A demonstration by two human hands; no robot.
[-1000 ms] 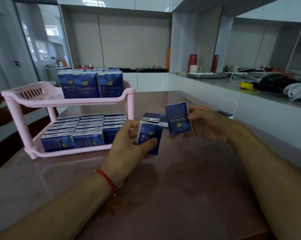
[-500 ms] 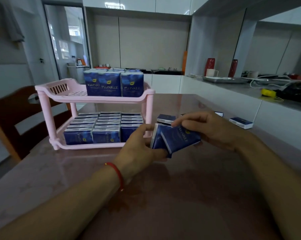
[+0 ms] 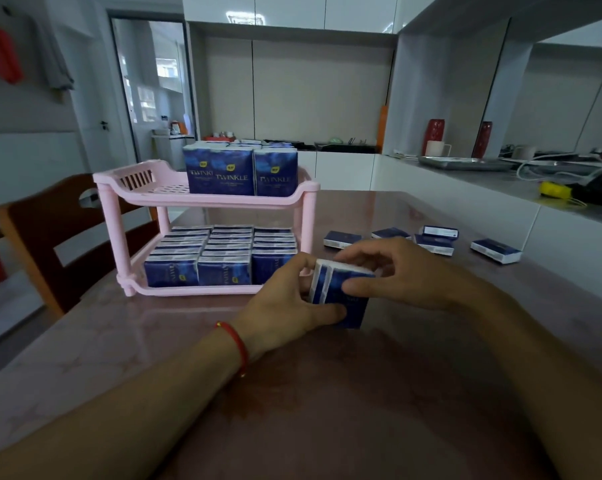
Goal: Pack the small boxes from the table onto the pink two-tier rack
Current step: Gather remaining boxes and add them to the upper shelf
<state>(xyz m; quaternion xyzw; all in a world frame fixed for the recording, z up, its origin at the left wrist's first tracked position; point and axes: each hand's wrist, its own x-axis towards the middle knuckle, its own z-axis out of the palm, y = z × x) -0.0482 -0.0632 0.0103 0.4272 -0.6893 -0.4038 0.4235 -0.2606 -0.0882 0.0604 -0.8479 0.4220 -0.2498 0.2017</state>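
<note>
Both hands hold a small stack of blue boxes [image 3: 341, 296] upright just above the table, to the right of the pink two-tier rack [image 3: 206, 199]. My left hand [image 3: 289, 306] grips the stack from the left and below. My right hand [image 3: 393, 275] grips it from the top and right side. The rack's lower tier holds several rows of blue boxes [image 3: 219, 254]. Several boxes marked TWINKLE [image 3: 240, 171] stand on the right part of its upper tier. Several loose boxes [image 3: 434, 240] lie flat on the table behind my right hand.
A brown wooden chair [image 3: 50, 233] stands left of the rack. The reddish table [image 3: 292, 393] stretches toward me. A white counter [image 3: 500, 188] at the right carries a metal tray, red vases, cables and a yellow object.
The two boxes held apart in each hand came together into one stack between both hands. The view has shifted, so the rack appears farther right and nearer.
</note>
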